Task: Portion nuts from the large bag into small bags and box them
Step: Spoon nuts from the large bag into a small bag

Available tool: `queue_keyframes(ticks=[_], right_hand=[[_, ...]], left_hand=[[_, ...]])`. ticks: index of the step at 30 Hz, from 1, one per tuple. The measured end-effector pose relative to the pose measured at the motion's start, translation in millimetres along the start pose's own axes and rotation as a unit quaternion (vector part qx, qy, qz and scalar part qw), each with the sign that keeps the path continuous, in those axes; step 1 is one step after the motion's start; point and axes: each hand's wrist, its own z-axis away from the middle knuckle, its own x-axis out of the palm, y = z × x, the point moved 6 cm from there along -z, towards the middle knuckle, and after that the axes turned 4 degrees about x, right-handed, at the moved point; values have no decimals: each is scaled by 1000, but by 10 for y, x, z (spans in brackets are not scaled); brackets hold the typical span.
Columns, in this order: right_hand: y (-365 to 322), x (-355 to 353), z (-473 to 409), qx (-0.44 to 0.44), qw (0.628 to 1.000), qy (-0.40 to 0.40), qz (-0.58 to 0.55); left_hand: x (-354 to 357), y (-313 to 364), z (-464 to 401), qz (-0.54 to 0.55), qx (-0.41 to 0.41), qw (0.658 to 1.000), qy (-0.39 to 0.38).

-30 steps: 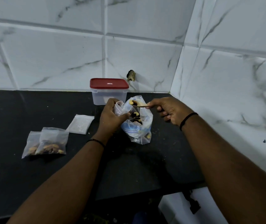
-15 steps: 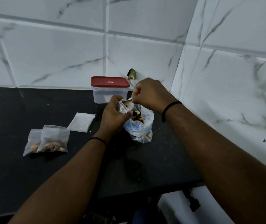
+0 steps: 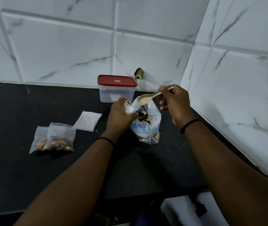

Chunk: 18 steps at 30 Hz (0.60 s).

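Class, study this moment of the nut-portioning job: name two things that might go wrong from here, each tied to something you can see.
1. The left hand alone holds the large bag open; if the grip slips, the mouth may close and nuts spill on the counter.
2. The spoon in the right hand is tilted above the bag; nuts scooped this way might roll off.

Box [image 3: 117, 91] behind large bag [image 3: 146, 126]; empty bag [image 3: 87, 120], filled bags [image 3: 55, 139] left.
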Motion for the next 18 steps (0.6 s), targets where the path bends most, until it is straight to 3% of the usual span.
queue_keyframes(ticks=[2,4,7,12,15,18], right_hand=[[200,-70,-53,25,999,32,28],[321,-65,-92,-7,987,32,155],[395,69,-59,-90,942,-9,323],[389,227,-152,-104,898,-71,422],[470,204,-239,-41,912,-80,400],[737,225,-210,74,967,-90,228]], left_hand=[[21,-23,-3,-17,-20,999,-20],[49,-40,-5,-26,-40,998,-46],[76,-15,20,-32,-63,995,-71],[99,-4,42,-41,-78,994,-63],[77,-39,52,-37,-78,996,-37],[94,-39,54,-35,-75,996,-19]])
